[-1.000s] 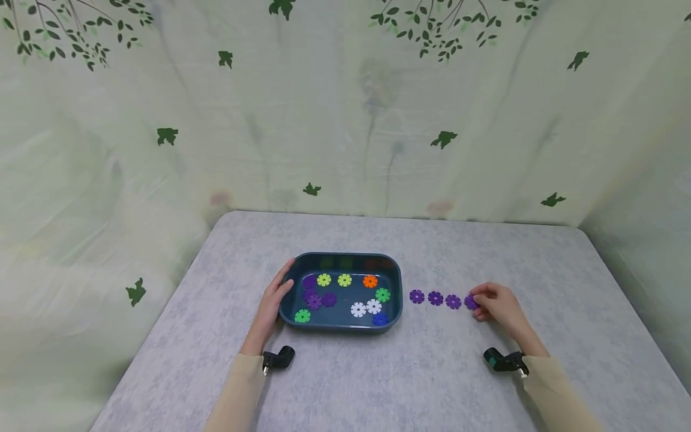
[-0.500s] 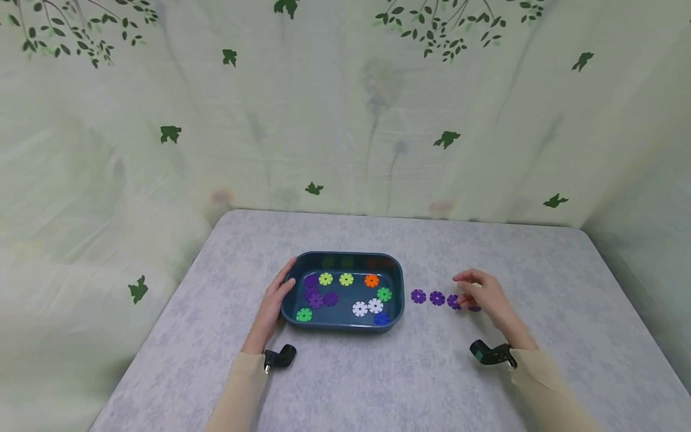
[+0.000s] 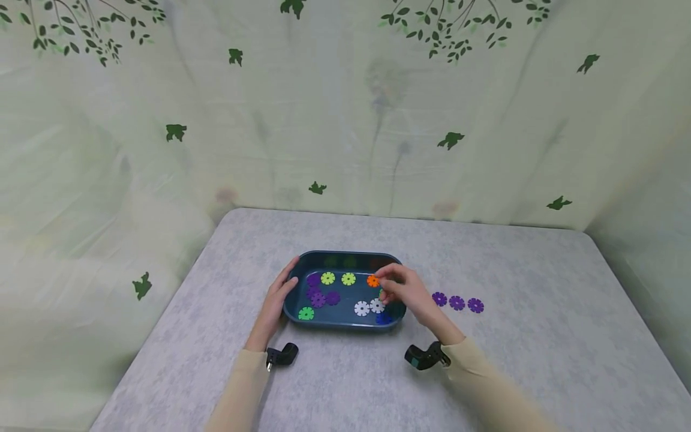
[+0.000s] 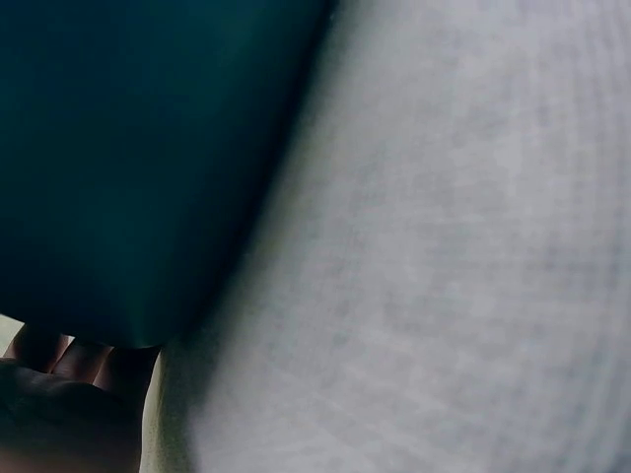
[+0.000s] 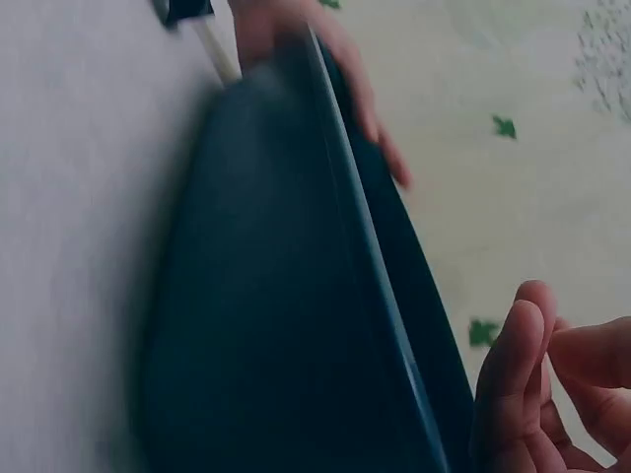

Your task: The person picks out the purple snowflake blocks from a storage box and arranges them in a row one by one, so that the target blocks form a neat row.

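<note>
In the head view my left hand (image 3: 270,309) holds the left end of a dark blue tray (image 3: 340,318), thumb over the rim and fingers along the outside. My right hand (image 3: 407,293) hovers above the tray's right end with bent fingers and nothing visible in them. Closest to its fingertips is an orange notched snowflake disc (image 3: 372,281). White discs (image 3: 361,308), a blue disc (image 3: 383,318), yellow discs (image 3: 348,279), purple discs (image 3: 318,299) and a green disc (image 3: 306,313) lie in the tray. Another green disc is mostly covered by my right hand.
Right of the tray, a row of purple discs (image 3: 457,303) lies on the grey table (image 3: 540,312), its left end hidden by my right hand. Behind the table hangs a pale curtain (image 3: 335,120) with leaf prints. A black wrist camera (image 3: 423,357) sits below my right hand.
My right hand has let go of the rightmost purple disc in the row and moved left over the tray. My left hand has stayed on the tray.
</note>
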Tool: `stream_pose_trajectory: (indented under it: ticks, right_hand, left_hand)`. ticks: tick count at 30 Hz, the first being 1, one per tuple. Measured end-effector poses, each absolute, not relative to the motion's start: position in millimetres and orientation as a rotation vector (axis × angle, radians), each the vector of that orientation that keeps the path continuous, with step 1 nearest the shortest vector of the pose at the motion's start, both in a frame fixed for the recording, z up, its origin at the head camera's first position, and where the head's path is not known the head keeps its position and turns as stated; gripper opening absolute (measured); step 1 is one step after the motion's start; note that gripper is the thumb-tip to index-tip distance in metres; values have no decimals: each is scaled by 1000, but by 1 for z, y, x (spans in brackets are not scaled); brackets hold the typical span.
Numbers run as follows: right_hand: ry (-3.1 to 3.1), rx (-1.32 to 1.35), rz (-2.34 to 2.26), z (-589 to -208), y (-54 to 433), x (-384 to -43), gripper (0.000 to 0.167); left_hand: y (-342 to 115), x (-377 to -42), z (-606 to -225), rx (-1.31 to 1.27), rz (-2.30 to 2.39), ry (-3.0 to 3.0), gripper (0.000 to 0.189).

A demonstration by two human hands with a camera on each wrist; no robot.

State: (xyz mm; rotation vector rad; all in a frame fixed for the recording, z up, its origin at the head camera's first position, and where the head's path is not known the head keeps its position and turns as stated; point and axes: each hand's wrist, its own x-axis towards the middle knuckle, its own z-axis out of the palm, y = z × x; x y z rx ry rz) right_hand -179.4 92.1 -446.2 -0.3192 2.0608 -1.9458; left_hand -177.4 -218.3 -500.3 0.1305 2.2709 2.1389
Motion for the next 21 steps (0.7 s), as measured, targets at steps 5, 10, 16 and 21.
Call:
stream_pose_trajectory:
  ticks: [5,10,16,21]
  right_hand:
    - [1955,-465,-1871,-451,53,-178,26]
    - [1916,-402,-1785,-459,27,-182,30]
    - [1907,-273,-1722,-464,7,-188,32]
    - [1899,-217,-1714,-468,-1,-191,32]
  left_hand:
    - [-218,-177,-501,141,2143,2271,47]
    - [-217,-177,-497,125,2134,2256,47]
    - [-213,-170,-478,119,2133,2233,48]
    - [-211,-167,-471,102,2105,2241,49]
